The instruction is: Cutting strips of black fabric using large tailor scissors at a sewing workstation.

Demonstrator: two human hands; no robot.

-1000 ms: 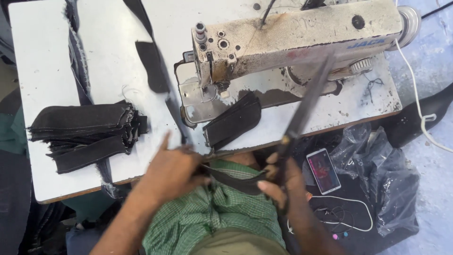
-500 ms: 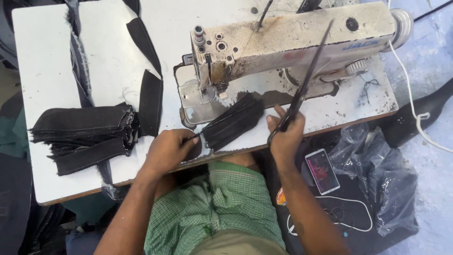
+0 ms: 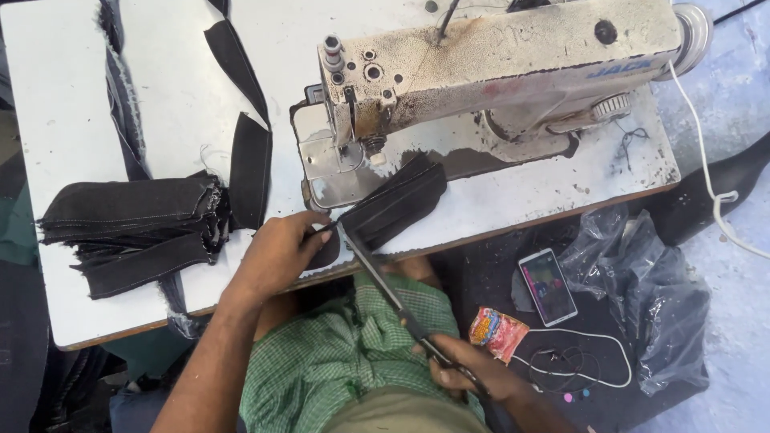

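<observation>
My left hand (image 3: 277, 252) rests at the front edge of the white sewing table (image 3: 72, 96), fingers pinching a dark fabric piece (image 3: 397, 200) that lies under the needle area of the worn cream sewing machine (image 3: 497, 56). My right hand (image 3: 473, 370) is low over my lap, gripping the handles of long dark scissors (image 3: 383, 281). The blades point up and left, with their tips reaching the fabric beside my left fingers.
A stack of dark fabric pieces (image 3: 132, 224) lies on the table's left, with loose strips (image 3: 241, 64) behind it. To the right, on a black cloth, lie a phone (image 3: 547, 285), a snack wrapper (image 3: 497, 330), earphones (image 3: 573, 365) and a crumpled plastic bag (image 3: 646, 293).
My right hand dropped from the table edge to my lap, swinging the scissors from upright over the machine down to the fabric. The left hand stayed on the fabric.
</observation>
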